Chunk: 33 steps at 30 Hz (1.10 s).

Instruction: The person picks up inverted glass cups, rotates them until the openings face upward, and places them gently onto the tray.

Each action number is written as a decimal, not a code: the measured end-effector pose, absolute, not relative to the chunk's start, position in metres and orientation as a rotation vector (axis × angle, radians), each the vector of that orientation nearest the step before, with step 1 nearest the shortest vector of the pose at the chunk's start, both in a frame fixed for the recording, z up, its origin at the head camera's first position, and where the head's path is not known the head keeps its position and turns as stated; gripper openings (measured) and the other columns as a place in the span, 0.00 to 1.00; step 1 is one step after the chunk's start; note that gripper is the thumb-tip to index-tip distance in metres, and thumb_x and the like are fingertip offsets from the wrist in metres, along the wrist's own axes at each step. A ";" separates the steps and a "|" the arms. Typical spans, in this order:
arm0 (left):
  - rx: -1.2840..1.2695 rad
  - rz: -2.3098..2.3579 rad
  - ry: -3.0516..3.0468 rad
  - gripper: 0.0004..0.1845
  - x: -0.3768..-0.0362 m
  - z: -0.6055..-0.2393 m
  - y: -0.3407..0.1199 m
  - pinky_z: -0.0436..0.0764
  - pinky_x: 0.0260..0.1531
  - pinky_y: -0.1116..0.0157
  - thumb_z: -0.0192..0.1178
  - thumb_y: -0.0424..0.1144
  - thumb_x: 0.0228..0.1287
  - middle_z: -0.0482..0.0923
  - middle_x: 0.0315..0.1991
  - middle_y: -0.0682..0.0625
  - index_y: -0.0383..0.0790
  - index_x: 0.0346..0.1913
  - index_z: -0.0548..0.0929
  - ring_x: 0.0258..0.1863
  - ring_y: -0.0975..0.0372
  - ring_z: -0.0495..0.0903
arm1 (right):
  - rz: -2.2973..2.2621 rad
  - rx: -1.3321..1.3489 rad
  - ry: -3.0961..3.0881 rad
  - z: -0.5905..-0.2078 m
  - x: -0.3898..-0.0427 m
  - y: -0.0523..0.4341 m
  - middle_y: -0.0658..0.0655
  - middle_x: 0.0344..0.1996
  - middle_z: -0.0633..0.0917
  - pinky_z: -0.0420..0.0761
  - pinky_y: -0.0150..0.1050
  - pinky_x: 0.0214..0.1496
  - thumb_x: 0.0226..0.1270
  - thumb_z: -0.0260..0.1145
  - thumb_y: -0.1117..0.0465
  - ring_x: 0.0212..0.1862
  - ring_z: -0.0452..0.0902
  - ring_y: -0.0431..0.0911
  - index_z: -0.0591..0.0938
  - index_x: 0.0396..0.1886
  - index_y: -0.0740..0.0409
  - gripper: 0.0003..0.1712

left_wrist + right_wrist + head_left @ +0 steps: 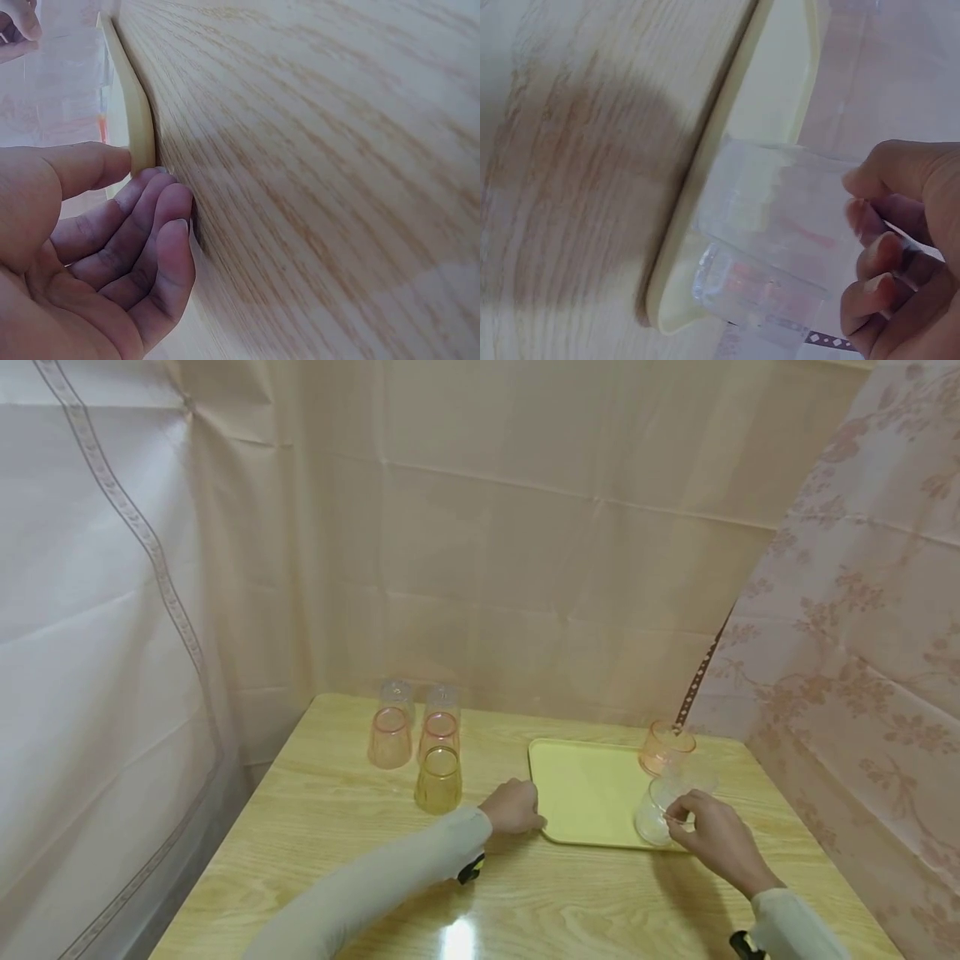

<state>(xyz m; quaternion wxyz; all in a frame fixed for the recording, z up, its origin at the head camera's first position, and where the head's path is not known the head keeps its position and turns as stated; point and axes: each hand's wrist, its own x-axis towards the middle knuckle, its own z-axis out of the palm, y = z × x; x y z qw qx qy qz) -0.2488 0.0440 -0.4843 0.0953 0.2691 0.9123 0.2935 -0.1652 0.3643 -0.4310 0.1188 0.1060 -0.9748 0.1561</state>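
Observation:
My left hand (513,807) pinches the front left corner of a pale yellow tray (588,789); the left wrist view has the thumb on the rim (139,142) and curled fingers low beside it. Over the tray's right end, my right hand (716,837) holds a clear cup (651,817) by its upper rim between thumb and fingers. That cup is upright, its base at the tray. Close behind it is another clear cup (735,281), partly hidden by the first. An upright orange cup (666,752) occupies the back right corner of the tray.
Left of the tray, several upside-down cups stand grouped on the wooden table (337,827): a yellow cup (438,783) in front, orange-pink cups (390,739) behind, clear cups (397,693) at the back. Cloth curtains (525,568) enclose the table's back and sides.

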 end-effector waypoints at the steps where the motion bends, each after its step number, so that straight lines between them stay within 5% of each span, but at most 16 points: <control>1: 0.797 0.867 2.709 0.30 -0.249 -0.484 0.044 0.55 0.09 0.73 0.72 0.39 0.63 0.59 0.05 0.61 0.46 0.08 0.67 0.07 0.71 0.54 | 0.453 0.315 -2.857 -0.430 -0.165 0.364 0.47 0.33 0.81 0.73 0.37 0.28 0.60 0.74 0.64 0.28 0.71 0.40 0.87 0.32 0.51 0.04; 14: 0.854 0.794 2.751 0.30 -0.253 -0.488 0.045 0.56 0.11 0.72 0.71 0.41 0.64 0.55 0.07 0.61 0.48 0.09 0.66 0.09 0.70 0.53 | 0.462 0.318 -2.922 -0.421 -0.168 0.364 0.47 0.34 0.83 0.74 0.40 0.29 0.65 0.75 0.58 0.29 0.73 0.40 0.89 0.36 0.51 0.04; 33: 0.866 0.783 2.741 0.31 -0.248 -0.487 0.044 0.59 0.14 0.71 0.70 0.41 0.66 0.53 0.07 0.60 0.47 0.10 0.63 0.11 0.68 0.54 | 0.498 0.410 -2.746 -0.425 -0.174 0.328 0.49 0.36 0.86 0.78 0.36 0.31 0.64 0.76 0.62 0.30 0.75 0.40 0.89 0.37 0.53 0.03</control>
